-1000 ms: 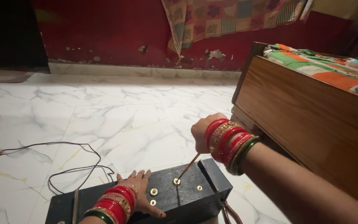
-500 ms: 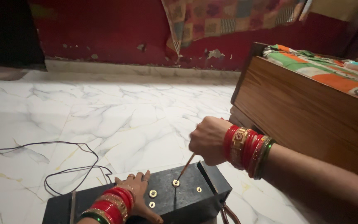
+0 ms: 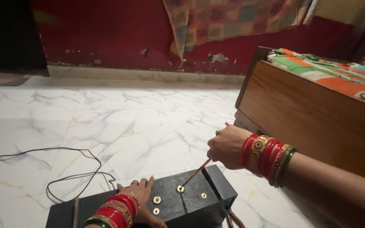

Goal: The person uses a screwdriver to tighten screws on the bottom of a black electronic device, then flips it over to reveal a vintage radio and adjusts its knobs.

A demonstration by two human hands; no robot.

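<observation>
A: Where does the black box [image 3: 165, 204] sit, and what is on it?

B: It lies on the white marble floor [image 3: 106, 126], low in the view; its top carries several small brass-coloured fittings, and the tip of a thin rod-like tool [image 3: 195, 174] rests in one fitting [image 3: 180, 189] near the middle; whether it is a screwdriver cannot be told.

A: And the hands?

B: The right hand [image 3: 227, 147] has its fingers clenched around the tool's upper end, holding it at a slant; the left hand [image 3: 142, 198] lies flat on the box top beside the other fittings, fingers spread and pressing, grasping nothing; both wrists wear stacked red and gold bangles.

A: What might go wrong from here?

B: The tool stands tilted, so its tip could likely skid out of the fitting and scratch the lid or jab toward the left hand close by; if that hand eases off, the box could slide on the smooth marble.

A: Anything else around?

B: A dark wire [image 3: 64, 169] loops across the floor to the left of the box; a wooden bed [image 3: 317, 122] with a striped cover stands to the right; a red wall [image 3: 119, 33] with flaking paint runs behind.
</observation>
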